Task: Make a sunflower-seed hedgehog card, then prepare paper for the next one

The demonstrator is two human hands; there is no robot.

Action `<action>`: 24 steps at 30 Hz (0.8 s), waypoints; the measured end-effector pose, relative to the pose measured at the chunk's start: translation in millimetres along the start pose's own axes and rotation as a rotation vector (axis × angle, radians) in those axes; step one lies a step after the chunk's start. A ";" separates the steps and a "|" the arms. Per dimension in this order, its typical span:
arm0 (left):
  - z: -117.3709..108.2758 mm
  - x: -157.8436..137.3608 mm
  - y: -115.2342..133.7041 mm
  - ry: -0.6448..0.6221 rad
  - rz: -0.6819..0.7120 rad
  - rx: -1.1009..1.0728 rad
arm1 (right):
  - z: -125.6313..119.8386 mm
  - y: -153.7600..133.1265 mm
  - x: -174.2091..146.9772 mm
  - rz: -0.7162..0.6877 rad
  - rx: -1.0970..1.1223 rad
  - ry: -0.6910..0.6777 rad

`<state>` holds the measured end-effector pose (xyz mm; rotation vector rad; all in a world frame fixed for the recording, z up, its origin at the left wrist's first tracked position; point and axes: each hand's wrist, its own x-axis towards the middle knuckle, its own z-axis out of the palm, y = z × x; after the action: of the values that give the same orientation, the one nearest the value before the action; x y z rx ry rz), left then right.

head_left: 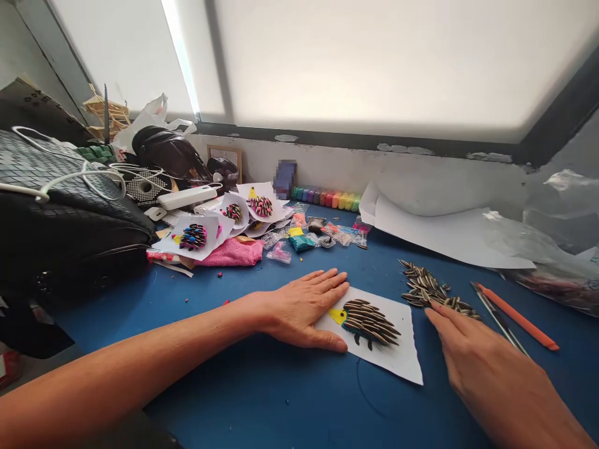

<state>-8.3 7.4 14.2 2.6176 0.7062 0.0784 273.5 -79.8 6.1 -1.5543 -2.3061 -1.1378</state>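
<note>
1. White card (pixel 408 365) with seed hedgehog (pixel 372 321) lies on blue counter (pixel 262 399).
2. Left grip (pixel 302 310): laid flat over card's left edge, palm down, thumb spread from fingers, nothing clamped.
3. Seed pile (pixel 427 287): right of card.
4. Right grip (pixel 489 365): right of card, at seed pile; can't tell if fingertips are together or apart.
5. Orange pen-like tool (pixel 519 317): farther right of card.

The left hand (pixel 299 308) and forearm (pixel 140 374), toward eight o'clock, are bare; right hand (pixel 491 365), four o'clock, bare; dark fabric (pixel 152 432), possibly clothing, near seven.
</note>
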 end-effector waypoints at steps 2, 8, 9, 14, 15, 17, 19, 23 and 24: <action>-0.1 -0.6 0.0 0.001 0.007 -0.006 | 2.5 3.3 3.6 -0.019 0.002 -0.013; -0.1 -1.0 -1.4 0.018 0.025 -0.006 | 27.3 10.4 6.9 -0.117 0.018 -0.104; -0.1 -1.0 -1.6 0.022 0.027 -0.007 | 29.6 13.4 6.4 -0.124 0.018 -0.106; 0.3 -1.3 -1.6 0.046 0.041 -0.013 | 32.1 29.7 3.2 -0.146 0.019 -0.065; 0.1 -1.5 -1.1 0.056 0.044 -0.013 | 33.8 30.2 2.5 -0.143 0.028 -0.035; -0.5 -2.0 0.6 0.079 0.045 -0.019 | 39.9 27.3 0.9 -0.095 0.034 0.013; -1.4 -2.0 3.1 0.102 0.018 -0.050 | 47.6 21.7 -1.7 -0.054 0.077 0.026; -1.6 1.3 5.9 0.144 -0.088 -0.169 | 55.0 17.5 -9.7 -0.061 0.164 0.011; -1.2 3.2 5.5 0.167 -0.112 -0.179 | 54.0 18.9 -11.2 -0.062 0.167 0.013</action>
<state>-3.1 5.2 17.4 2.4149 0.8595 0.3149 310.0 -49.6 -28.0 -1.4217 -2.3874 -0.9378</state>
